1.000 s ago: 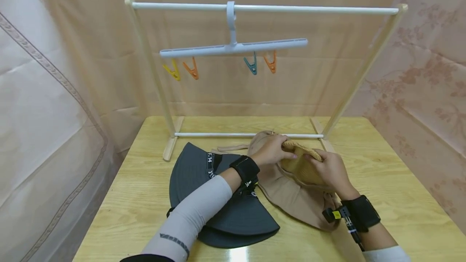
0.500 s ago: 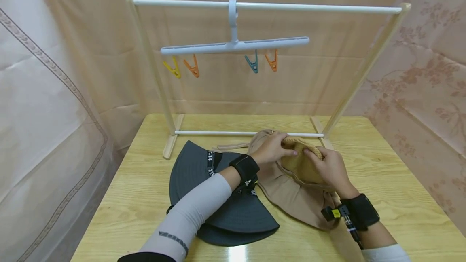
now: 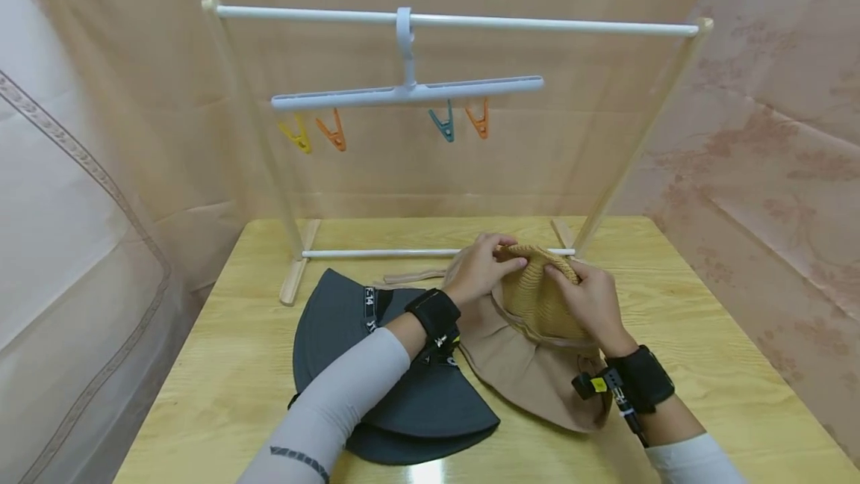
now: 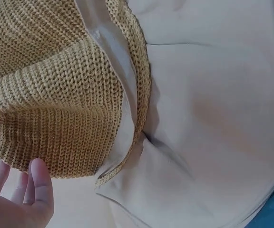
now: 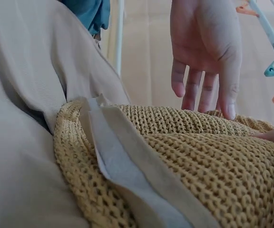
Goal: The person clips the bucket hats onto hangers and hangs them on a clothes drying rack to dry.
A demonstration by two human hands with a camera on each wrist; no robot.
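A sun hat lies on the table with its wide beige brim toward the person and its tan knitted crown raised. My left hand pinches the crown's far left edge between thumb and fingers. At the right edge of that crown, my right hand grips the knit with its thumb on the near side. In the left wrist view, the left fingers are at the crown's edge. A pale sweatband runs along the knit in the right wrist view. A strap trails left from the brim.
A dark grey hat with a lettered band lies left, partly under the left forearm. Behind stands a rack with a white top bar. From it hangs a pale blue hanger with yellow, orange and teal clips. The wooden table extends right.
Both hands stay on the crown, which now stands up more and shows more of its knit. The whole head view has shifted slightly, moving the scene left.
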